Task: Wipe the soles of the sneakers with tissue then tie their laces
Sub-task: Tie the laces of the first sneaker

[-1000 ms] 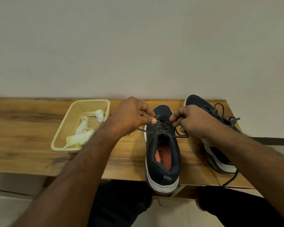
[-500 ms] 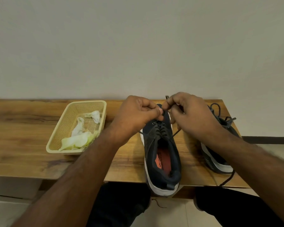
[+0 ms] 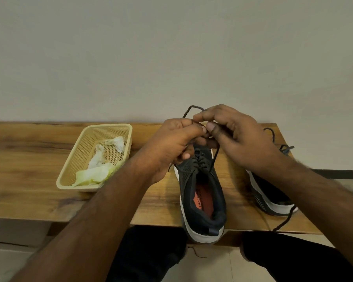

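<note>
A dark sneaker [image 3: 203,192] with a white sole and orange insole stands on the wooden bench [image 3: 29,180], heel toward me and over the front edge. My left hand [image 3: 171,145] and my right hand [image 3: 236,139] meet above its toe end, both pinching its dark lace [image 3: 193,108], which arches in a loop above my fingers. One strand runs down to the eyelets. A second dark sneaker [image 3: 271,194] stands to the right, partly hidden by my right forearm, its lace hanging off the bench edge.
A beige plastic basket [image 3: 69,171] holding crumpled tissues [image 3: 99,165] sits on the bench to the left of the sneakers. A plain wall rises right behind the bench. My legs in dark trousers are under the front edge.
My hands came together from either side of the sneaker and rose toward its toe end. The lace now forms a loop above my fingers.
</note>
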